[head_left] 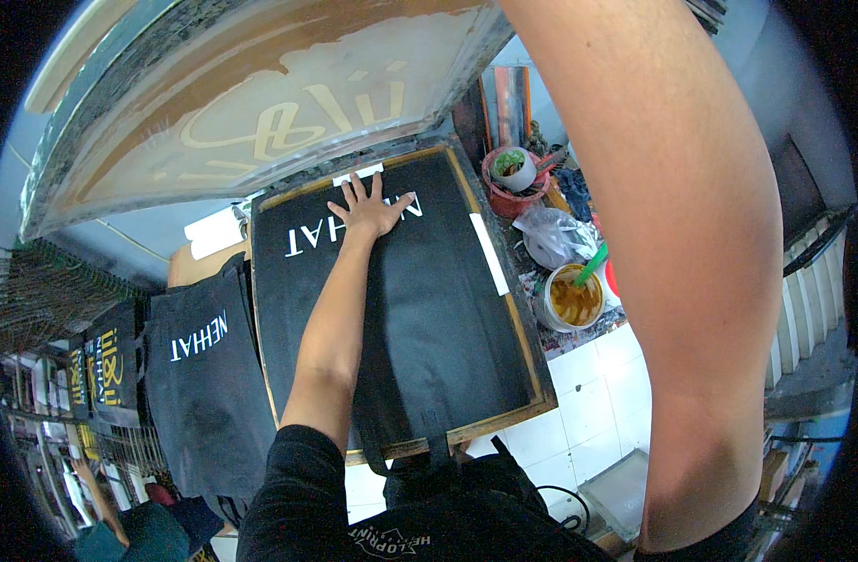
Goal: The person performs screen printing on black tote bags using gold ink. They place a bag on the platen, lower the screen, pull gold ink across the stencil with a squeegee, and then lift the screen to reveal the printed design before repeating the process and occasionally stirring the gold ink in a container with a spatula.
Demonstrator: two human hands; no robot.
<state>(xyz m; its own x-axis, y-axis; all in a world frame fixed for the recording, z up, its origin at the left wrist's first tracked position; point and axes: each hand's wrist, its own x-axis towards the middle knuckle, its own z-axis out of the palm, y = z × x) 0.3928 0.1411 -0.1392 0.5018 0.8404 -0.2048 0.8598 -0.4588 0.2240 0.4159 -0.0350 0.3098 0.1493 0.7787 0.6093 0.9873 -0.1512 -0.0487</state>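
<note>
My left hand (371, 214) lies flat on a black tote bag (420, 309), its fingers spread over the far end, covering part of the white lettering there. The bag is spread on a wood-edged printing board (547, 379), its handles hanging over the near edge. Behind it a screen-printing frame (260, 103) stands raised and tilted, with a pale stencil design and brown ink smears on its mesh. My right forearm reaches up across the right side of the view, and its hand is out of the picture beyond the top edge.
Right of the board stand a white tub (547, 314) of yellow-brown ink with a green handle in it, a plastic bag (553, 234) and a red pot (511, 201). At left lies another printed black bag (209, 393); more hang on racks, where another person's arm (103, 501) shows.
</note>
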